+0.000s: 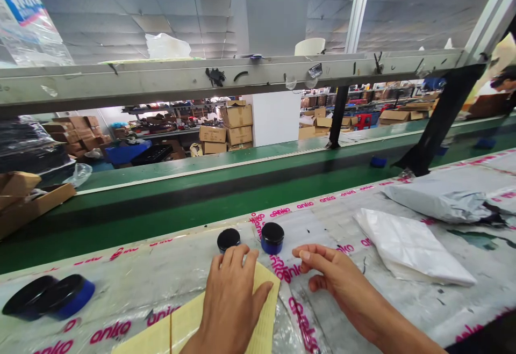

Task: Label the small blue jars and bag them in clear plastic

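My left hand [231, 295] lies over a yellow sheet [266, 295] with faint printed lines, thumb held apart from the fingers. Its fingertips reach the near side of a small round black-topped container [228, 239]; whether they touch it I cannot tell. Just right of that stands a similar container [272, 237] with a black top and blue side. My right hand [332, 276] hovers right of this one, fingers loosely bent and thumb close to the index finger, with nothing visible in it. Two more such containers, one in front [68, 296] and one behind [30, 297], sit at the left.
Plastic film printed in pink covers the table. A folded white plastic sheet [415, 246] and a grey bag [443, 195] lie at the right. Beyond runs a green conveyor belt [193, 203] carrying blue pieces [378, 161]. A metal beam [161, 77] crosses above; a cardboard box [44, 206] stands left.
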Demonstrator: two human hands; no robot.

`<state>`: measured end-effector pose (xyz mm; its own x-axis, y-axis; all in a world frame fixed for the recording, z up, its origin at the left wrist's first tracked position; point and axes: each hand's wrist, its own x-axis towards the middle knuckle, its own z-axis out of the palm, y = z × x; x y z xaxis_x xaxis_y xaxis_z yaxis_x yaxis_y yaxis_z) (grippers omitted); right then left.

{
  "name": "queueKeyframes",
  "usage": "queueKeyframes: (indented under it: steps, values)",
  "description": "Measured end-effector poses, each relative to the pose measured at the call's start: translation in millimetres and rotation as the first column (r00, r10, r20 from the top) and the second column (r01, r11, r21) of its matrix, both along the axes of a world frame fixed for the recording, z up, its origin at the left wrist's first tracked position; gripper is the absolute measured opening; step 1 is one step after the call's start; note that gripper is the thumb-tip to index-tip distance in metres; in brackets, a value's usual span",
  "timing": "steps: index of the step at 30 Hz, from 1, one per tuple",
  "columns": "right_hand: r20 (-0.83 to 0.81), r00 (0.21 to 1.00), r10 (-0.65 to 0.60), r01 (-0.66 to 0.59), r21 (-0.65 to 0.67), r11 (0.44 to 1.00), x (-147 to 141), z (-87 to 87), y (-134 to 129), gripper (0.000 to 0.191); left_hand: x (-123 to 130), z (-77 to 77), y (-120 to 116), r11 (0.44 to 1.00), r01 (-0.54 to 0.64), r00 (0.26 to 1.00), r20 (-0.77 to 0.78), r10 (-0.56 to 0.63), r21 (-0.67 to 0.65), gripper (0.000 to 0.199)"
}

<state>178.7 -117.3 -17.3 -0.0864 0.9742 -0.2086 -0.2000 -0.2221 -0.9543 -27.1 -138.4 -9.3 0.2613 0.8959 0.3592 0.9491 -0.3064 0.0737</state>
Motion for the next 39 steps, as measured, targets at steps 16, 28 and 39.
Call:
queueKeyframes:
  steps: [16,28,39]
  values:
    - [0.075,0.988,-0.132,0.115,0.198,0.973,8.4,-17.0,22.5,0.043,11.5,34.0,107.2,0.853,0.392,0.920,0.131,-0.370,-0.344,0.065]
    - [0.113,0.987,-0.118,0.099,0.166,0.981,4.2,-19.1,39.5,0.041,6.1,29.3,103.4,0.832,0.398,0.917,0.143,-0.372,-0.388,0.071]
    - [-0.113,0.976,-0.184,0.194,0.090,0.977,9.7,-8.4,45.9,0.045,62.9,19.9,93.1,0.964,0.071,0.983,0.180,-0.024,-0.257,0.048]
